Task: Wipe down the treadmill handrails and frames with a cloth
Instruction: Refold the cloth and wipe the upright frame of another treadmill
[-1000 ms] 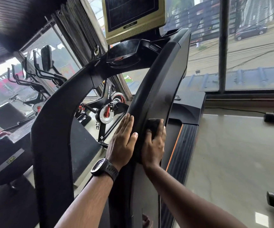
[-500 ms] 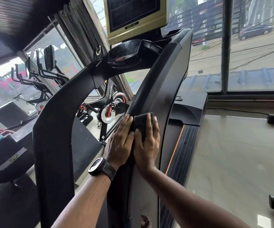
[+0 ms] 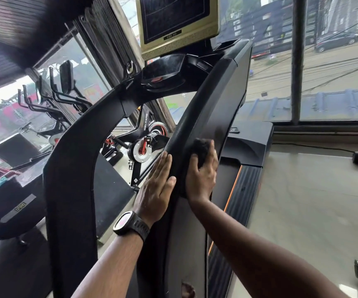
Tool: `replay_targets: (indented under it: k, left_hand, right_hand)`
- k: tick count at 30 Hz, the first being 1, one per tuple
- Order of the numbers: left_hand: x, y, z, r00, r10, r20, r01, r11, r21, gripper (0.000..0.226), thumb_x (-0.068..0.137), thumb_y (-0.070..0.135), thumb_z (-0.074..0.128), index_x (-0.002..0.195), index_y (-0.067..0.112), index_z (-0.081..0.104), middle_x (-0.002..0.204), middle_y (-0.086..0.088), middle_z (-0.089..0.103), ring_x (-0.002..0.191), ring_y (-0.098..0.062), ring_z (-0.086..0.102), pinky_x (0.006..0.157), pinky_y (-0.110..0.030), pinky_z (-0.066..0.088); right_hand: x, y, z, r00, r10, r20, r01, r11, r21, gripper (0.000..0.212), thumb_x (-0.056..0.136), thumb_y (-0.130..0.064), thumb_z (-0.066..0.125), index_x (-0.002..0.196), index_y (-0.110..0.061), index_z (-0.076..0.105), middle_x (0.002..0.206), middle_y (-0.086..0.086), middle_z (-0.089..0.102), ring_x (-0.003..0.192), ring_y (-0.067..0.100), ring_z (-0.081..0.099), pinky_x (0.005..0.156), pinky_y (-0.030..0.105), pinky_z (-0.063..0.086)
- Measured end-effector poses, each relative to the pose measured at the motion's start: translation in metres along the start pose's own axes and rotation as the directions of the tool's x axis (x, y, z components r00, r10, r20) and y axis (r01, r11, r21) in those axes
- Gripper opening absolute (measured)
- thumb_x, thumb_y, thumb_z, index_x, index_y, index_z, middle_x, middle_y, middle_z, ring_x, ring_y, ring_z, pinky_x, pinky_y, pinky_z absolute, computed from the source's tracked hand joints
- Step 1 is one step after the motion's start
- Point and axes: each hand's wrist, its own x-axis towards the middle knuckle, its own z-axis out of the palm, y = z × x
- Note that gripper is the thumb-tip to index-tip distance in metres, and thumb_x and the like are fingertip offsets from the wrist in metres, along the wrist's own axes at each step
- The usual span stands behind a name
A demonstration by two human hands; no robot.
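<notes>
The cloth (image 3: 200,147) is a small dark wad, soft and light by the look of it, and it should take whatever shape the palm gives it. Bunched as it is, it is best held from behind with the fingers spread over it, so the pressure goes flat into the panel. It sits on the smooth dark face of the treadmill's right frame (image 3: 218,93), about halfway up the sloping arm, just right of the textured black strip (image 3: 184,125). The right hand (image 3: 201,175) covers its lower half, fingers curled over the wad and pressing it to the panel. The left hand (image 3: 155,186) lies flat with straight fingers along the strip's left side, holding nothing; a black watch (image 3: 130,225) is on that wrist. The frame is stiff and fixed and likely slick, so the cloth should slide easily. It looks black with a dull sheen, and a paler grey patch shows just above the cloth. The long run up toward the screen (image 3: 177,20) probably remains to be wiped.
</notes>
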Motion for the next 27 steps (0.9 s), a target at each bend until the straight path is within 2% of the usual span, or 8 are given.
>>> replay_targets:
  k: [1, 6, 8, 11, 16, 22, 25, 27]
  left_hand:
    - [0.001, 0.000, 0.000, 1.000, -0.001, -0.006, 0.001, 1.000, 0.002, 0.067, 0.095, 0.041, 0.029, 0.156, 0.014, 0.025, 0.164, 0.002, 0.019, 0.149, 0.003, 0.010, 0.118, -0.012, 0.008]
    - [0.001, 0.000, -0.001, 0.999, -0.016, -0.036, 0.016, 1.000, -0.008, 0.065, 0.094, 0.041, 0.033, 0.154, 0.015, 0.030, 0.162, 0.004, 0.022, 0.148, 0.003, 0.013, 0.120, -0.016, 0.010]
    - [0.001, 0.003, -0.001, 1.000, -0.012, -0.024, 0.012, 1.000, 0.007, 0.066, 0.094, 0.040, 0.032, 0.155, 0.015, 0.028, 0.163, 0.005, 0.019, 0.148, 0.004, 0.011, 0.119, -0.015, 0.008]
    - [0.001, 0.004, -0.002, 1.000, -0.017, -0.004, 0.017, 1.000, 0.017, 0.067, 0.094, 0.040, 0.030, 0.156, 0.016, 0.025, 0.163, 0.005, 0.017, 0.148, 0.004, 0.009, 0.120, -0.015, 0.008]
    - [0.001, 0.004, -0.003, 0.999, -0.041, -0.032, 0.040, 0.999, -0.012, 0.062, 0.095, 0.033, 0.037, 0.155, 0.019, 0.029, 0.162, 0.009, 0.021, 0.148, 0.003, 0.014, 0.120, -0.017, 0.012]
    - [0.000, 0.007, -0.003, 0.999, -0.030, -0.043, 0.029, 0.999, -0.014, 0.059, 0.096, 0.026, 0.038, 0.154, 0.016, 0.030, 0.162, 0.007, 0.023, 0.148, 0.002, 0.015, 0.119, -0.015, 0.013]
    - [0.001, 0.008, -0.004, 0.998, -0.037, -0.057, 0.035, 0.999, -0.035, 0.058, 0.096, 0.021, 0.042, 0.153, 0.016, 0.032, 0.161, 0.008, 0.024, 0.148, 0.003, 0.017, 0.120, -0.017, 0.014]
    - [0.001, 0.008, -0.004, 0.998, -0.037, -0.057, 0.036, 0.999, -0.026, 0.060, 0.095, 0.019, 0.045, 0.154, 0.017, 0.032, 0.161, 0.008, 0.024, 0.148, 0.003, 0.016, 0.119, -0.014, 0.012]
  right_hand:
    - [-0.008, -0.003, 0.000, 1.000, 0.024, 0.009, -0.024, 1.000, 0.006, 0.064, 0.101, -0.037, 0.052, 0.158, -0.042, 0.024, 0.165, -0.007, 0.027, 0.144, 0.026, 0.038, 0.112, 0.038, 0.031]
    - [-0.009, -0.001, 0.001, 0.959, -0.279, 0.051, 0.282, 0.956, -0.079, 0.066, 0.091, -0.048, 0.050, 0.154, -0.044, 0.031, 0.164, -0.009, 0.030, 0.147, 0.022, 0.035, 0.111, 0.038, 0.032]
    - [0.006, 0.004, 0.002, 0.982, -0.190, 0.007, 0.190, 0.981, -0.050, 0.065, 0.093, -0.046, 0.050, 0.155, -0.043, 0.032, 0.163, -0.010, 0.032, 0.145, 0.020, 0.038, 0.110, 0.038, 0.034]
    - [-0.007, 0.003, 0.001, 0.995, 0.099, -0.019, -0.099, 0.994, 0.036, 0.064, 0.100, -0.034, 0.053, 0.158, -0.041, 0.027, 0.165, -0.007, 0.028, 0.144, 0.025, 0.038, 0.112, 0.039, 0.031]
    - [0.001, 0.002, 0.001, 0.958, -0.282, 0.046, 0.284, 0.957, -0.051, 0.064, 0.093, -0.044, 0.050, 0.155, -0.041, 0.033, 0.164, -0.008, 0.030, 0.148, 0.021, 0.033, 0.114, 0.044, 0.036]
    - [-0.002, -0.003, 0.002, 0.999, 0.034, 0.004, -0.034, 0.999, 0.020, 0.062, 0.099, -0.039, 0.048, 0.157, -0.043, 0.026, 0.165, -0.009, 0.027, 0.143, 0.025, 0.039, 0.113, 0.040, 0.033]
    - [-0.019, -0.002, 0.002, 0.974, -0.224, 0.033, 0.224, 0.975, 0.007, 0.064, 0.094, -0.041, 0.052, 0.154, -0.043, 0.030, 0.163, -0.009, 0.031, 0.146, 0.021, 0.036, 0.112, 0.038, 0.032]
    - [-0.001, 0.002, 0.005, 0.961, -0.276, 0.011, 0.276, 0.961, -0.028, 0.063, 0.091, -0.043, 0.050, 0.152, -0.043, 0.033, 0.162, -0.009, 0.035, 0.146, 0.019, 0.036, 0.112, 0.039, 0.034]
